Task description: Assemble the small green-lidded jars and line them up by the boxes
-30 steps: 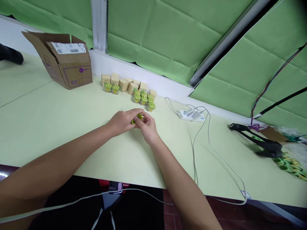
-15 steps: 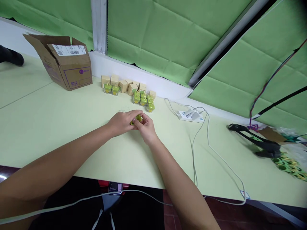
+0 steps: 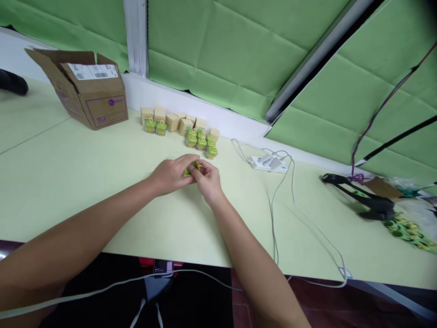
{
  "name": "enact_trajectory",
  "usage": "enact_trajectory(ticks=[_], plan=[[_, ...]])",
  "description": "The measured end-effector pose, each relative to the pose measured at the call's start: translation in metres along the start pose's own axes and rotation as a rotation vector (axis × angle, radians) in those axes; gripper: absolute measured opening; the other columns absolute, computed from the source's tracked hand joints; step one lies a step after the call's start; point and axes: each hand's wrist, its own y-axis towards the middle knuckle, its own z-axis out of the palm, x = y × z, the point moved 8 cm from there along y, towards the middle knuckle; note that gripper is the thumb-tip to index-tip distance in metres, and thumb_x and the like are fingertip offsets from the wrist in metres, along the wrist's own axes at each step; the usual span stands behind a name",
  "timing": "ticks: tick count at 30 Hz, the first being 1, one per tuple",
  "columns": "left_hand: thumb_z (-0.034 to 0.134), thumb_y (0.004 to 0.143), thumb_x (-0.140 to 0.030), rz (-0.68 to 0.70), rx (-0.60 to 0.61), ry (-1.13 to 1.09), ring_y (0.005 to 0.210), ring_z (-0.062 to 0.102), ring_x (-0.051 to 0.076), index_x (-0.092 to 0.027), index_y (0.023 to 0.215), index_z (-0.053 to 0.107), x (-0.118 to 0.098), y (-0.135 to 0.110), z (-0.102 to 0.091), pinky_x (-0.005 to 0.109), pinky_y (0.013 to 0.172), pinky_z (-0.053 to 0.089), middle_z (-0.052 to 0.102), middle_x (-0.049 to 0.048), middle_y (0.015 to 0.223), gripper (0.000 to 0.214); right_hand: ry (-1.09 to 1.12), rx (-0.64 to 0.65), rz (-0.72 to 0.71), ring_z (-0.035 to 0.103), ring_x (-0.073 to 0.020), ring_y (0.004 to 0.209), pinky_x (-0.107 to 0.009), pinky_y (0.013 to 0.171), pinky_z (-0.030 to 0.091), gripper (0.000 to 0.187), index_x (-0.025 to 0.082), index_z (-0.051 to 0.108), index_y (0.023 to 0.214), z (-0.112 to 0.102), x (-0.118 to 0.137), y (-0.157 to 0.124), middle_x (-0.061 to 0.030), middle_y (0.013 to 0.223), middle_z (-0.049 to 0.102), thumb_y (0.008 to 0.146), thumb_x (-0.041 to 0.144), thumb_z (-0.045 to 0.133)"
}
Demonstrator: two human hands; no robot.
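Note:
Both hands meet over the middle of the table (image 3: pixel 112 209), closed around one small green lid (image 3: pixel 190 169). My left hand (image 3: pixel 172 174) grips it from the left, and my right hand (image 3: pixel 209 181) has its thumb pressed on the lid's near face. Much of the lid is hidden by the fingers. A clear, see-through piece (image 3: pixel 173 156) lies just behind my left hand, partly covered by it. Farther back stand several small clear jars with green lids and loops (image 3: pixel 201 144), and two more such jars (image 3: pixel 155 127) sit to their left.
Small tan boxes (image 3: pixel 172 122) line the wall behind the jars. An open cardboard box (image 3: pixel 105 109) stands at back left. To the right are a white power strip (image 3: pixel 268 163) with trailing cables, a black handled tool (image 3: pixel 362 198) and a pile of green-yellow pieces (image 3: pixel 406 232).
The lid has turned slightly between my hands, and the fingers have shifted a little on it. The whole view has moved slightly; the things on the table stay put.

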Motion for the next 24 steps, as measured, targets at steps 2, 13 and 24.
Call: enact_trajectory(ticks=[2,13,24], plan=[[0.061,0.091,-0.027,0.005,0.004,0.040,0.104,0.074,0.022,-0.023,0.138,0.055,0.000,0.000,0.000,0.030,0.072,0.056,0.066,0.0088,0.142,0.048,-0.030,-0.023,0.019,0.054,-0.0122,0.055,-0.028,0.055,0.056,0.029,0.022,0.072,0.092,-0.004,-0.004,0.002,0.0043,0.065,0.063,0.073,0.043,0.079],[0.063,0.097,-0.038,-0.018,-0.104,-0.081,0.120,0.062,0.027,-0.021,0.134,0.063,0.003,0.006,-0.013,0.044,0.102,0.054,0.066,0.0123,0.126,0.040,0.161,0.045,0.126,0.060,-0.0150,0.069,-0.028,0.057,0.059,0.030,0.021,0.070,0.087,-0.009,-0.010,0.007,-0.0029,0.085,0.068,0.081,0.047,0.057],[0.074,0.087,-0.052,-0.364,-0.188,-0.385,0.098,0.070,0.020,-0.022,0.113,0.070,0.030,0.002,-0.011,0.031,0.082,0.056,0.076,0.0062,0.116,0.040,0.194,0.029,0.104,0.063,-0.0117,0.072,-0.027,0.067,0.059,0.038,0.023,0.068,0.091,-0.007,-0.008,0.005,0.0028,0.082,0.069,0.066,0.043,0.087]])
